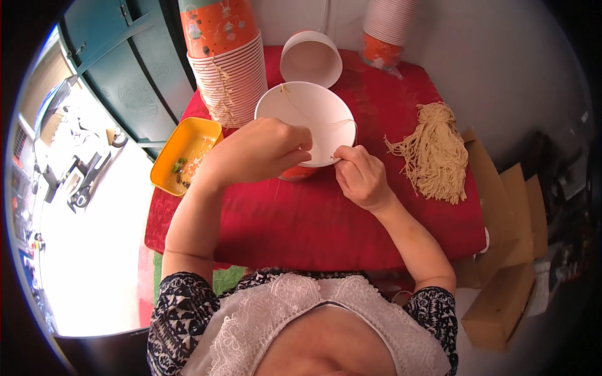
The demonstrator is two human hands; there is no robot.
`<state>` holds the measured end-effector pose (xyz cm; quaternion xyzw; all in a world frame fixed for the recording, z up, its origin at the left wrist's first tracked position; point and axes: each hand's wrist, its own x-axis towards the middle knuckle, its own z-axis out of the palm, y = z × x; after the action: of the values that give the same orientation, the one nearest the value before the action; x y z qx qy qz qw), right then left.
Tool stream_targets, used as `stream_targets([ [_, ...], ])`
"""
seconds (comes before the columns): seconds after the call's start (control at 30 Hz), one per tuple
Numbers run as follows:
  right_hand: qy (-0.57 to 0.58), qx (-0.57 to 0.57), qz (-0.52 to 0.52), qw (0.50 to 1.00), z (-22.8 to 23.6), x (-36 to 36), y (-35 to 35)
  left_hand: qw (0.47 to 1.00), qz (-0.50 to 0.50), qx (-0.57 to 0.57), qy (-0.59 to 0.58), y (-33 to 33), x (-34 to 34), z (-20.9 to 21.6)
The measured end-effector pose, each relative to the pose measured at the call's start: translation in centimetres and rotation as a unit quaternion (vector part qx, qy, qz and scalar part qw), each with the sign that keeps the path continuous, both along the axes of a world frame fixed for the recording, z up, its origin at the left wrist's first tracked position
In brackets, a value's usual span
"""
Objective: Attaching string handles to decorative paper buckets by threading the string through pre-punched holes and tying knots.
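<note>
On the worktop (276, 219), pinching cord (284, 89) at the rim of the bucket (325, 139) with the right hand (364, 177), left hand (260, 149) curled alongside, grip unclear; seemingly part-strung, with a bundle (439, 156) left to use.

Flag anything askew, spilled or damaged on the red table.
Tan strands dangle down the tall bowl stack, apart from the bundle at right: untidy-looking, maybe deliberate. Behind the bowl in use, a second bowl seems tipped, mouth toward the camera. No spill or damage visible.
</note>
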<state>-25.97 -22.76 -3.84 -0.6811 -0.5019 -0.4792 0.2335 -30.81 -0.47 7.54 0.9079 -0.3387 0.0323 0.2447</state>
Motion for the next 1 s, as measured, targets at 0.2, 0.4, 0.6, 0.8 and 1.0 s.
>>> stream_targets([
  [0.2, -0.015, -0.010, -0.003, 1.000, -0.3, -1.0, 0.6, 0.998, 0.023, 0.054, 0.007, -1.9, -1.0, -1.7],
  [0.4, -0.033, -0.015, 0.001, 0.999, -0.4, -2.0, 1.1, 0.999, 0.029, 0.044, -0.013, -2.3, -1.7, -3.2],
  [0.6, -0.053, -0.014, 0.006, 0.998, -0.7, -2.2, 0.9, 0.998, 0.050, 0.006, -0.025, -2.8, -2.0, -4.4],
  [0.8, -0.066, -0.014, 0.009, 0.998, -0.9, -2.0, 0.6, 0.994, 0.086, 0.000, -0.072, -3.6, -2.6, -5.4],
  [1.0, -0.026, -0.010, 0.055, 0.998, -1.4, -1.9, 0.2, 0.978, 0.188, -0.004, -0.090, -4.5, -2.9, -6.4],
])
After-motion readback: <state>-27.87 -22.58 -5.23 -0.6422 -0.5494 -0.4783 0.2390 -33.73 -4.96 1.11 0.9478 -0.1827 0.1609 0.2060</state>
